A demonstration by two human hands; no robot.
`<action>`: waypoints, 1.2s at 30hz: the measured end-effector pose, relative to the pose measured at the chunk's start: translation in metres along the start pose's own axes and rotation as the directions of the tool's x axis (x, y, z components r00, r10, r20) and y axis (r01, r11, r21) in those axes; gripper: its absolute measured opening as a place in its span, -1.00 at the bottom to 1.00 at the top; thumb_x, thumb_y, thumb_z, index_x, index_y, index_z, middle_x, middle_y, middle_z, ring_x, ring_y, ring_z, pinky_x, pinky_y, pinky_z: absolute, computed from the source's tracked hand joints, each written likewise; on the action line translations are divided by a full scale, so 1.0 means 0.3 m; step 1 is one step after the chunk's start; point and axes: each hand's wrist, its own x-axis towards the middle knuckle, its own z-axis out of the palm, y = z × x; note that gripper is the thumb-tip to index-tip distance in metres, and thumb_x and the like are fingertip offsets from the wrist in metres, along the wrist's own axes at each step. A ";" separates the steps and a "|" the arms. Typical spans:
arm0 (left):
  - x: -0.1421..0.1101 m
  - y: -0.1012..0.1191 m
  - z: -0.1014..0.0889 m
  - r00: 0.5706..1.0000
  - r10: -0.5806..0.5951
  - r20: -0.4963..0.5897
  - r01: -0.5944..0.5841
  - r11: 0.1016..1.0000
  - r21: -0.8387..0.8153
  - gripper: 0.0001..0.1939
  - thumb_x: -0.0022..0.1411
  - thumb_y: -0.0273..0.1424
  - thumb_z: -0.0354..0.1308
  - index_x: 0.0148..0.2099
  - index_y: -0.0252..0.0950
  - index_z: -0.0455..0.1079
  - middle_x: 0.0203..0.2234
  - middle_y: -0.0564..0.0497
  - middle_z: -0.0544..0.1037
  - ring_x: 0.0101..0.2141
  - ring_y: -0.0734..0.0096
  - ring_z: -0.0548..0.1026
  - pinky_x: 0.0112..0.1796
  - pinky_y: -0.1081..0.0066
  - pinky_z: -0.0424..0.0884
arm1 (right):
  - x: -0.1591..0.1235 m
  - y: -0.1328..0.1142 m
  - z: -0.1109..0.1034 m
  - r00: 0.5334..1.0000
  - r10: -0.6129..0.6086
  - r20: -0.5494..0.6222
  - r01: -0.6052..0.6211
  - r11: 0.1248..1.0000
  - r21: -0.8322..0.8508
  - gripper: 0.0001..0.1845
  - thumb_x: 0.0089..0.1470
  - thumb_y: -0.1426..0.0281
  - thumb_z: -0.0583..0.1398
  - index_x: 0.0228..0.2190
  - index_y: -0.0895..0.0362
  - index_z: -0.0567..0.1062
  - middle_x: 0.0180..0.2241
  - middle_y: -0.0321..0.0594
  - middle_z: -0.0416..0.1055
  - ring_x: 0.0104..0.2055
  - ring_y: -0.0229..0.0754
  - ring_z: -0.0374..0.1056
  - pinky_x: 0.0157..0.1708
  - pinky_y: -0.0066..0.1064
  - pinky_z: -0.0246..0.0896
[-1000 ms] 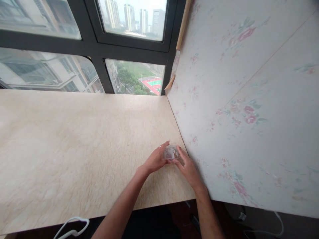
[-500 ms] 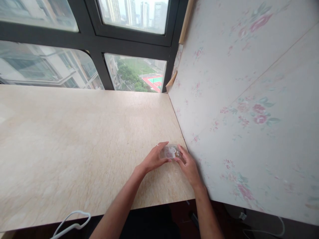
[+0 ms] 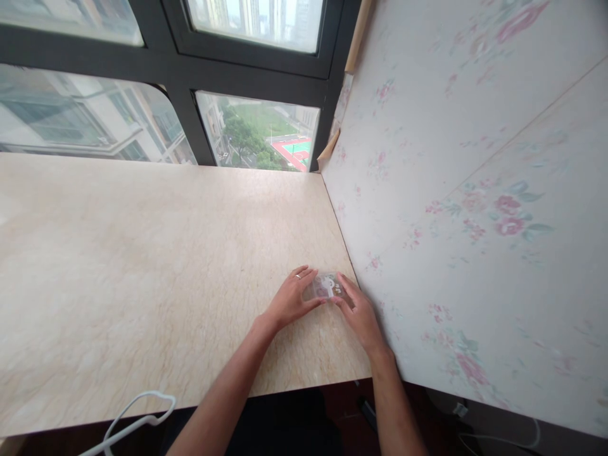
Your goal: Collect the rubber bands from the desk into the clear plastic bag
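Note:
A small clear plastic box (image 3: 325,287) with a white print on it lies between my two hands, near the right wall. Through its clear sides some small pinkish and brown contents show, too small to name. My left hand (image 3: 295,294), with a ring on one finger, grips the box's left end between thumb and fingers. Around the right end curve the thumb and fingers of my right hand (image 3: 357,310). The box is at or just above the stone surface; I cannot tell whether it touches.
A beige marble-patterned sill (image 3: 142,266) spreads left and ahead to the dark window frame (image 3: 256,79). Close on the right stands a flower-papered wall (image 3: 427,266). A white looped object (image 3: 137,421) sticks up at the front left edge.
The view has tilted slightly downward. Both hands keep hold of the box, and my left hand has shifted a little left along it, so more of the box shows.

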 end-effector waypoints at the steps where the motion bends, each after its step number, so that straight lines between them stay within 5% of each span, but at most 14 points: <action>1: 0.000 0.000 -0.001 1.000 -0.004 0.004 0.004 1.000 -0.001 -0.36 0.14 -0.13 0.20 0.20 -0.26 0.20 0.10 -0.16 0.37 0.20 0.11 0.16 0.14 0.08 0.17 | 0.001 0.000 0.001 1.000 0.000 -0.003 0.000 1.000 0.002 -0.44 0.08 0.21 0.23 0.12 -0.08 0.33 0.17 -0.24 0.25 0.21 -0.04 0.14 0.21 -0.04 -0.02; 7: 0.008 0.008 -0.007 0.998 -0.064 -0.004 0.064 0.998 -0.005 -0.37 0.07 -0.18 0.27 0.15 -0.27 0.24 0.17 -0.23 0.24 0.19 0.08 0.16 0.13 0.08 0.18 | 0.008 -0.001 0.004 0.999 0.021 -0.027 -0.021 1.000 0.010 -0.47 0.04 0.28 0.26 0.08 -0.07 0.39 0.14 -0.24 0.30 0.18 -0.04 0.19 0.19 -0.06 0.03; 19: 0.039 0.037 -0.028 1.000 0.029 -0.012 -0.028 0.997 0.065 -0.50 -0.03 -0.30 0.32 -0.02 -0.29 0.34 -0.08 -0.12 0.46 0.05 0.09 0.31 0.06 0.16 0.25 | 0.032 -0.033 -0.002 0.998 0.057 -0.011 -0.058 0.992 -0.114 -0.55 0.00 0.36 0.22 -0.01 0.03 0.47 0.05 -0.18 0.40 0.10 -0.05 0.29 0.13 -0.12 0.12; 30: 0.001 -0.006 0.018 0.998 -0.053 -0.024 0.054 0.998 0.046 -0.28 0.04 -0.17 0.28 0.20 -0.32 0.23 0.12 -0.20 0.36 0.20 0.07 0.18 0.15 0.12 0.16 | 0.022 -0.004 0.004 0.999 -0.023 0.037 0.032 0.962 -0.271 -0.48 0.06 0.41 0.16 0.09 -0.02 0.36 0.13 -0.21 0.31 0.17 -0.09 0.21 0.18 -0.11 0.06; 36: -0.012 -0.017 0.023 0.997 -0.062 -0.053 0.064 0.997 0.047 -0.14 0.05 -0.15 0.27 0.31 -0.32 0.04 0.18 -0.22 0.27 0.18 0.11 0.21 0.12 0.16 0.21 | -0.040 -0.047 0.020 0.992 -0.124 0.020 0.124 0.938 -0.323 -0.47 0.15 0.33 0.12 0.16 -0.01 0.26 0.26 -0.20 0.07 0.27 -0.08 0.03 0.21 -0.09 0.00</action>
